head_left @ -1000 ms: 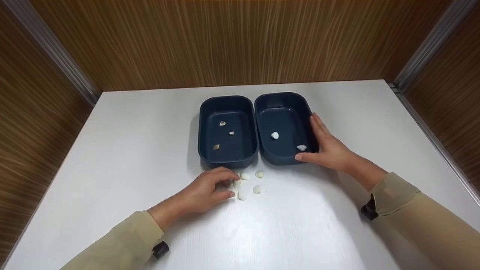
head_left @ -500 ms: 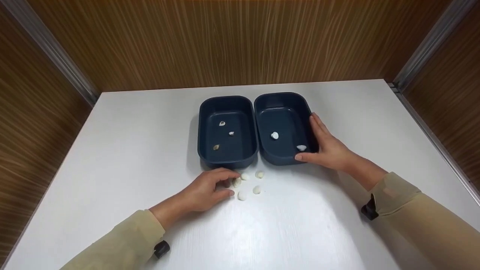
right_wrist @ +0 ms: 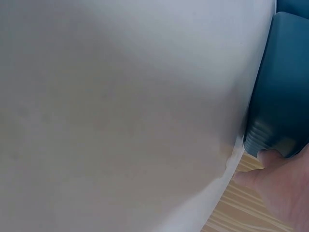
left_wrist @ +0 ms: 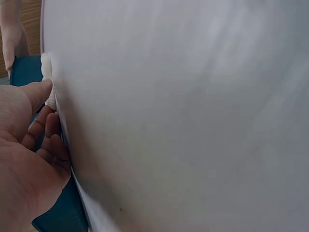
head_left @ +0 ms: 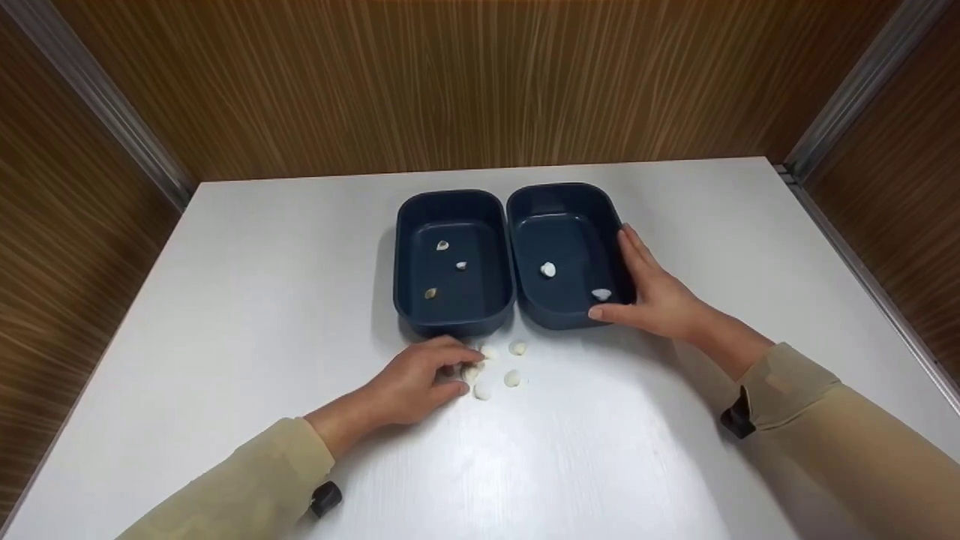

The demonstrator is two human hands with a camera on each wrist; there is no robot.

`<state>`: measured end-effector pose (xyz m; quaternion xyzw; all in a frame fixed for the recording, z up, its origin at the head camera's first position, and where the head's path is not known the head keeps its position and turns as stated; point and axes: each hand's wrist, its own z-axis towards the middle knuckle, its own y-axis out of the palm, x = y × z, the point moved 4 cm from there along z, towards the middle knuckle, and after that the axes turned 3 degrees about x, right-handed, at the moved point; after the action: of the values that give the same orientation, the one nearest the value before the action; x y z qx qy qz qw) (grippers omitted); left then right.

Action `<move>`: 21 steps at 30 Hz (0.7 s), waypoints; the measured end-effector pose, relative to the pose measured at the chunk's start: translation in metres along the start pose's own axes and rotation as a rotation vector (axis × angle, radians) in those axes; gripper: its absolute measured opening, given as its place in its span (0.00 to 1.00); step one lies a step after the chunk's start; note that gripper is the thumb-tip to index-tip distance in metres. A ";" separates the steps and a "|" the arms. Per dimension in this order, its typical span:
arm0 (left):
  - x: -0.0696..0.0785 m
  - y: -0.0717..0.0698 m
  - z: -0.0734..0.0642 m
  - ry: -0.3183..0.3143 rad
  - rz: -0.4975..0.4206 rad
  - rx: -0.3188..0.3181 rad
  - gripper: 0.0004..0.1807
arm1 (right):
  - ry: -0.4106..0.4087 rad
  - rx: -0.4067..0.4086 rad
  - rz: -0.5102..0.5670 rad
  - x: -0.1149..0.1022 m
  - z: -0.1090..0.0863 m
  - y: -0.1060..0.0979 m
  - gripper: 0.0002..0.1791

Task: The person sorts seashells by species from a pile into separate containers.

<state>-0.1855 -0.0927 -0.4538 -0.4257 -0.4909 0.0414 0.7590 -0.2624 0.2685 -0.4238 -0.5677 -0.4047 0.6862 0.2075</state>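
Two dark blue rectangular containers stand side by side on the white table: a left container (head_left: 454, 324) and a right container (head_left: 559, 319). My left hand (head_left: 409, 384) is in front of the left container, its thumb and fingers around a pale seashell (head_left: 471, 373) at the table. In the left wrist view, that shell (left_wrist: 50, 102) shows between thumb and fingertips. My right hand (head_left: 664, 300) holds the near right corner of the right container, thumb at the front rim and fingers along the outer side. Several other pale seashells (head_left: 512, 378) lie just right of the left fingertips.
Three small shells (head_left: 430, 293) lie spread inside the left container. Inside the right one are a white shell (head_left: 548, 269) and a greyish shell (head_left: 601, 295) near the thumb. A wood-grain panel (head_left: 480, 90) rises behind the table (head_left: 285, 262).
The left thumb and fingers have closed in on the pale seashell, which has shifted slightly toward the thumb. The right hand stays at the container.
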 end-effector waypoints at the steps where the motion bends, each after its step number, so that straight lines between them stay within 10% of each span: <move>1: 0.000 0.000 0.000 0.002 0.003 -0.001 0.20 | 0.001 0.000 -0.001 0.000 0.000 0.000 0.71; 21: -0.002 -0.001 0.001 -0.012 -0.027 -0.034 0.07 | 0.015 -0.002 -0.043 0.001 0.000 -0.001 0.71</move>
<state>-0.1871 -0.0938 -0.4545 -0.4315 -0.5019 0.0254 0.7492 -0.2628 0.2694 -0.4234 -0.5642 -0.4160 0.6769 0.2246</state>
